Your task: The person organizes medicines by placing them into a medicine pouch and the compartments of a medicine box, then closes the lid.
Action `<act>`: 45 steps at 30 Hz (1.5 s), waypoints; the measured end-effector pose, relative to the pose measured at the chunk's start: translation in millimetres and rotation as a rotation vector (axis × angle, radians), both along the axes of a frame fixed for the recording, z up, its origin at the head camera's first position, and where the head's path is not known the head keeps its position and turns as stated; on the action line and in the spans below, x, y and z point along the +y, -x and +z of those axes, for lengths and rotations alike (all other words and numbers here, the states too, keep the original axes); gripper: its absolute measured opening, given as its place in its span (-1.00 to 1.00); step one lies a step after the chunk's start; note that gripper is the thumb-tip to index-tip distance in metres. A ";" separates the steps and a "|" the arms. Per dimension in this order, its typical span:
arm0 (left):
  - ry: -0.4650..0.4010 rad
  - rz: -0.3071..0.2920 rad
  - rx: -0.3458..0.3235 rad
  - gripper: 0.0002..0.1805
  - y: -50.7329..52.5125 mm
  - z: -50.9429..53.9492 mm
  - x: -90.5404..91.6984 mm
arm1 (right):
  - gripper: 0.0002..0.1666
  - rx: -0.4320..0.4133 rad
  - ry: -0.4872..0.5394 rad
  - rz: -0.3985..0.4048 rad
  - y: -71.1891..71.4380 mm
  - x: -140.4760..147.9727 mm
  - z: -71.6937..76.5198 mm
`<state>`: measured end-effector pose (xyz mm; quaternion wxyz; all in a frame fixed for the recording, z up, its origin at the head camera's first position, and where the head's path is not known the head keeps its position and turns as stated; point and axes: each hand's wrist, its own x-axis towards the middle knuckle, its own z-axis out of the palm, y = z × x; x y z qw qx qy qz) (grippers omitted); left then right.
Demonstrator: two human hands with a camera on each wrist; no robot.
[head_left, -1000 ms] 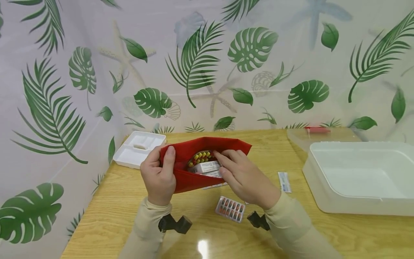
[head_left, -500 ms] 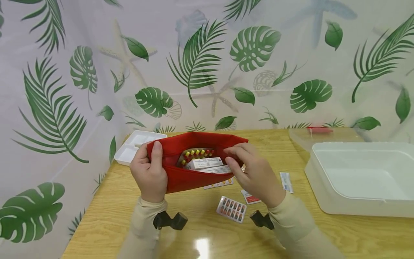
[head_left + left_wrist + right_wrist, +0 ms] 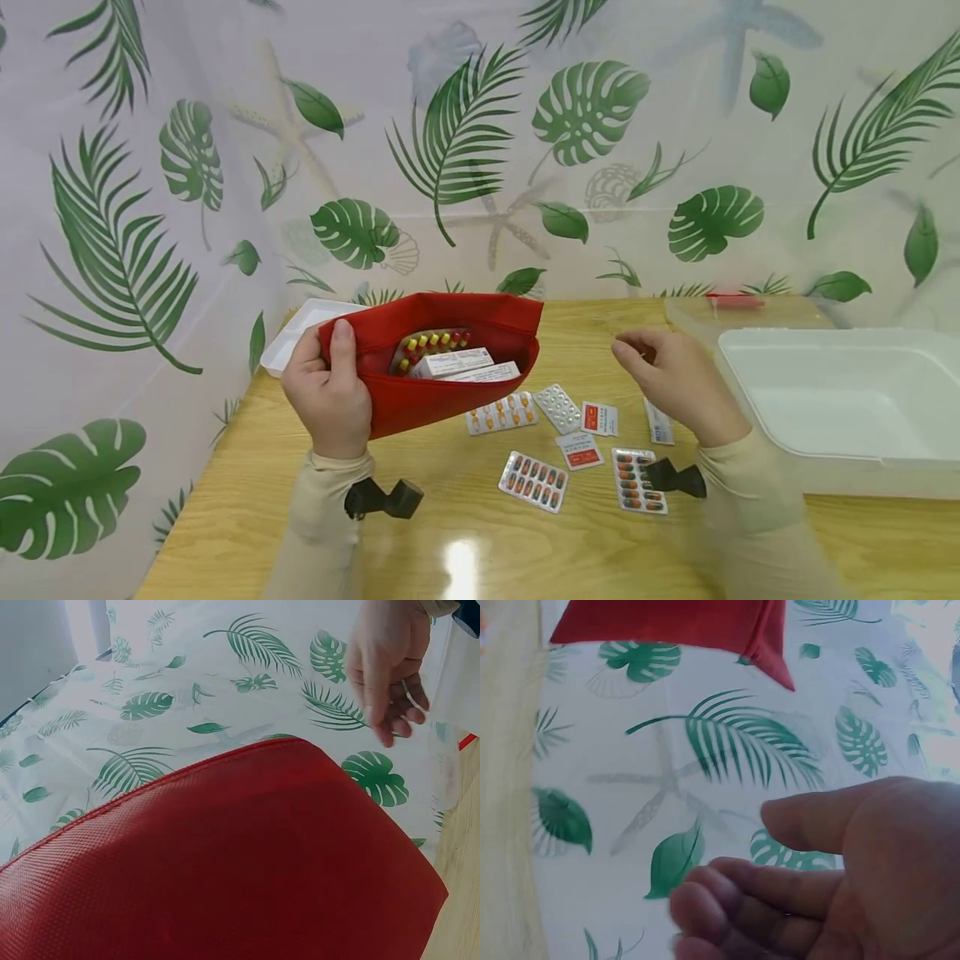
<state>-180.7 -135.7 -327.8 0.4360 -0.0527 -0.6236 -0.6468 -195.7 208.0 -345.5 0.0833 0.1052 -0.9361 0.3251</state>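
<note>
In the head view my left hand (image 3: pixel 332 392) grips the left end of a red pouch (image 3: pixel 435 407), thumb over its front edge, and holds it above the table with its mouth gaping. Inside lie a blister pack of red-and-yellow capsules (image 3: pixel 427 342) and white medicine boxes (image 3: pixel 454 362). The red pouch (image 3: pixel 247 855) fills the lower left wrist view. My right hand (image 3: pixel 678 379) hovers to the right of the pouch, apart from it. Its fingers are loosely bent, and nothing shows between thumb and fingers of the right hand (image 3: pixel 817 877) in the right wrist view.
On the table lie capsule blister packs (image 3: pixel 534 482), a white tablet blister (image 3: pixel 558 408), red-and-white packets (image 3: pixel 580 451) and a narrow sachet (image 3: pixel 660 423). A large white bin (image 3: pixel 765 467) stands at right, a clear lid (image 3: pixel 787 312) behind it. A white tray (image 3: pixel 288 342) sits at the back left.
My right hand has come out of the pouch's mouth and moved right. The left hand has shifted the pouch left and slightly up, leaving more packs on the table in view.
</note>
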 end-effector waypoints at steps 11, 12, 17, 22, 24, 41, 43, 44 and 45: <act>0.015 -0.010 -0.027 -0.70 2.1 -2.7 0.3 | -0.58 -0.212 -0.241 0.145 1.8 30.1 -32.3; 0.015 -0.014 -0.029 -0.70 2.1 -3.3 0.0 | -0.60 -0.223 -0.250 0.158 1.1 32.2 -36.1; 0.015 -0.029 -0.026 -0.68 2.8 -4.8 -0.4 | -0.63 -0.275 -0.264 0.229 -6.1 38.4 -53.9; 0.021 -0.030 -0.031 -0.69 2.2 -4.3 -0.5 | -0.56 -0.347 -0.278 0.278 -14.1 41.2 -64.2; 0.021 -0.030 -0.035 -0.69 1.9 -3.7 -0.2 | -0.54 -0.395 -0.272 0.285 -16.4 42.0 -67.5; 0.018 -0.043 -0.037 -0.74 -0.7 -1.2 2.6 | -0.55 -0.395 -0.320 0.323 -18.9 36.0 -85.9; 0.017 -0.047 -0.034 -0.74 -0.3 -1.2 2.8 | -0.55 -0.401 -0.308 0.314 -18.1 34.2 -85.5; 0.017 -0.049 -0.032 -0.74 -0.1 -1.1 2.8 | -0.55 -0.403 -0.300 0.308 -17.6 33.3 -84.9; 0.019 -0.048 -0.030 -0.74 0.0 -1.0 2.7 | -0.55 -0.404 -0.293 0.307 -17.0 32.6 -84.5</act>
